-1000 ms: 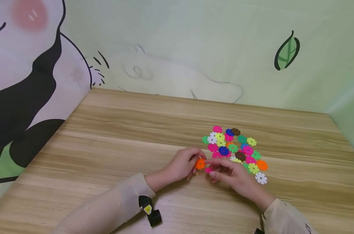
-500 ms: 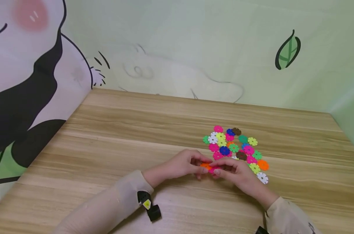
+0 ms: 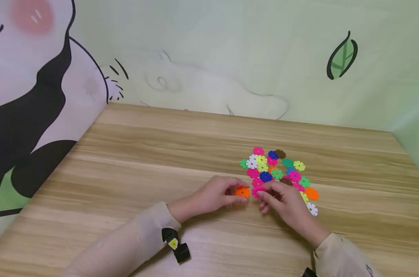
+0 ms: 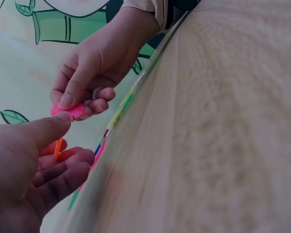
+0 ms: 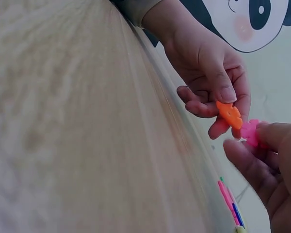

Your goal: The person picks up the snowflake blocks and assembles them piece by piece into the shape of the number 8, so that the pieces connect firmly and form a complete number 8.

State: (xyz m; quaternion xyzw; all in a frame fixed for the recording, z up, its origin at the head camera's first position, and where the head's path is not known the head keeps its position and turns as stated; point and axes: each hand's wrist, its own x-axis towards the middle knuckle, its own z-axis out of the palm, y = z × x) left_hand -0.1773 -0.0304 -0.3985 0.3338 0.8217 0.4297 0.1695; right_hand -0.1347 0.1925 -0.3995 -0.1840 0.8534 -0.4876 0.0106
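Note:
My left hand [image 3: 214, 195] pinches an orange notched plastic disc [image 3: 242, 192] between thumb and fingers; its face and centre slot show in the right wrist view. Facing it, my right hand [image 3: 287, 204] grips a pink notched disc [image 3: 257, 192] by its edge, thumb on top. A narrow gap parts the two discs in the head view. Both are held above the tabletop. In the left wrist view the orange disc [image 4: 57, 148] appears edge-on below the pink disc [image 4: 68, 110].
Just beyond the hands, a loose cluster of notched discs lies on the wooden table [image 3: 161, 154], among them a dark blue disc [image 3: 266, 176], a white disc [image 3: 311, 209] and another orange disc [image 3: 312, 194]. A printed wall [image 3: 209, 57] stands behind.
The orange and pink discs came together half a second ago and are now slightly apart. The orange one tilted flat, then turned its face up again; my right hand moved slightly right.

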